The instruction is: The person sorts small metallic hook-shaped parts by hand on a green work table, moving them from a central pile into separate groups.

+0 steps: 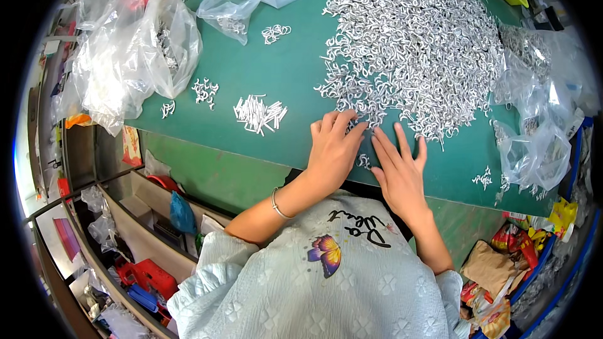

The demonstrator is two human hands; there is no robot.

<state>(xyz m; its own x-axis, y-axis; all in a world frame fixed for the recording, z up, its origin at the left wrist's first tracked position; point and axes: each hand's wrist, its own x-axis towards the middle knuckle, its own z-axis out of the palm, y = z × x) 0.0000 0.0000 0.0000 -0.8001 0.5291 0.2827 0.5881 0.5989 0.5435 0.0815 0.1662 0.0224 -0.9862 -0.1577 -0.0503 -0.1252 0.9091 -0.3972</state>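
Head view: a large pile of small silvery metal pieces [414, 31] covers the right-centre of the green table [301, 75]. Left hand [337, 144] at the pile's near edge, fingers bent, tips down among pieces; cannot tell whether it pinches one. Right hand [399, 172] just beside it, fingers spread, tips toward the table, apparently to bound the loose pieces from that side. A few pieces [363, 161] lie between the hands, close to the table edge.

Left of the pile, well apart: a heap of straight pieces [259, 114], a cluster of curved pieces [205, 93] and a group of ring-like pieces [276, 33]. Spacing presumably stops unlike shapes mixing. Clear plastic bag [173, 50] at far left holds more pieces, probably out of the hands' way.
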